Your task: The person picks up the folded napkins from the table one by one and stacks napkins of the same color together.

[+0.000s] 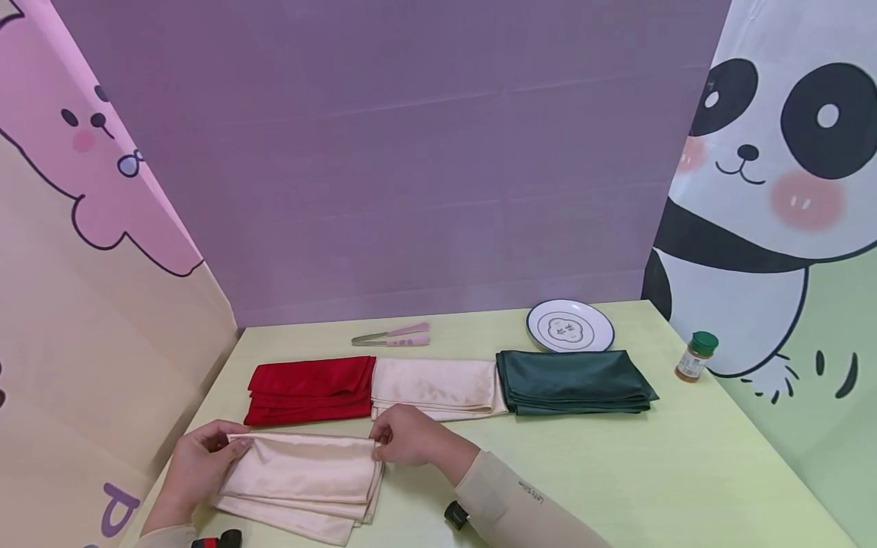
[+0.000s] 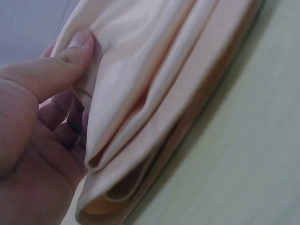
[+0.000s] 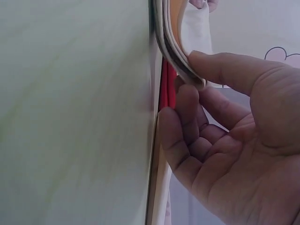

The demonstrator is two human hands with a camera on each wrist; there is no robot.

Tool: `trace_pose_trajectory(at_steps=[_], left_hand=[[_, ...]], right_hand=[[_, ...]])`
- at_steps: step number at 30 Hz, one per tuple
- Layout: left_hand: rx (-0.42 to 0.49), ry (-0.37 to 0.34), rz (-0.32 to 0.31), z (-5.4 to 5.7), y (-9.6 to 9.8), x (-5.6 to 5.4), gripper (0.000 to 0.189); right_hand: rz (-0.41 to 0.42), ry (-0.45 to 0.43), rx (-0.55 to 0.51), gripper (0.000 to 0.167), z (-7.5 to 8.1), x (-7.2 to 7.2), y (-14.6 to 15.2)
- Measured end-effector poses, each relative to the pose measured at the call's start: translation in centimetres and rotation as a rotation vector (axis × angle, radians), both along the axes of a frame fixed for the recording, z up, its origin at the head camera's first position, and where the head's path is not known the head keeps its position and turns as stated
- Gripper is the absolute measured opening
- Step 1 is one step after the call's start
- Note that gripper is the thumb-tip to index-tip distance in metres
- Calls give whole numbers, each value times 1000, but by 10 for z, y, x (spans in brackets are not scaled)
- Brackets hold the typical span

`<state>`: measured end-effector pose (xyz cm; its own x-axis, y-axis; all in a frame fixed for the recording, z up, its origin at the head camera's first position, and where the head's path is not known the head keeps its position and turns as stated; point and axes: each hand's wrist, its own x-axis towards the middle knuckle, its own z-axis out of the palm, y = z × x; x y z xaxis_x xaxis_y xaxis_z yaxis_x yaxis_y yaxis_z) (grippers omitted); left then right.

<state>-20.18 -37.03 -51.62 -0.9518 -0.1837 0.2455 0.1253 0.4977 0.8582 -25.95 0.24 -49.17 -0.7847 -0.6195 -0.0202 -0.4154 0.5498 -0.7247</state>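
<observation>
A folded cream satin cloth [image 1: 301,472] lies near the front left of the table, its layers fanned toward the front. At its far left corner my left hand [image 1: 202,464] pinches the fabric between thumb and fingers; the left wrist view shows the thumb [image 2: 77,56] on top of the layers. My right hand [image 1: 414,438] pinches the far right corner, with the layered edge between thumb and fingers in the right wrist view. Behind lie a folded red cloth [image 1: 308,392], another folded cream cloth [image 1: 435,384] and a folded dark green cloth [image 1: 575,384], side by side in a row.
Pink-handled tongs [image 1: 393,336] lie behind the row of cloths. A white plate [image 1: 596,327] with a dark rim sits at the back right, partly behind the green cloth. A small green-capped jar [image 1: 695,358] stands near the right edge. Printed hangings surround the table.
</observation>
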Motion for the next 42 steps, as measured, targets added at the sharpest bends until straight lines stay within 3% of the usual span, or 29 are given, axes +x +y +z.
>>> trace_pose_trajectory(at_steps=[6, 13, 18, 23, 26, 29, 33, 42], left_hand=[[23, -35, -18, 2, 1, 0, 20], [57, 65, -119, 3, 5, 0, 24], [118, 99, -133, 1, 5, -3, 23], [147, 79, -131, -2, 2, -4, 15], [126, 64, -117, -2, 2, -3, 7], [93, 61, -97, -1, 3, -2, 7], [52, 33, -94, 0, 5, 0, 19], [63, 9, -175, 1, 8, 1, 38]], right_hand=[[-15, 13, -41, 6, 0, -3, 3], [-67, 33, -129, 2, 0, -6, 6], [-140, 102, -163, 7, 4, -7, 7], [-189, 85, -217, 17, 8, -7, 6], [-206, 53, -276, 17, 7, -9, 6], [-201, 83, -327, 19, 6, -10, 5], [-187, 135, -382, 23, 6, -10, 4], [-234, 89, -390, 28, 8, -9, 5]])
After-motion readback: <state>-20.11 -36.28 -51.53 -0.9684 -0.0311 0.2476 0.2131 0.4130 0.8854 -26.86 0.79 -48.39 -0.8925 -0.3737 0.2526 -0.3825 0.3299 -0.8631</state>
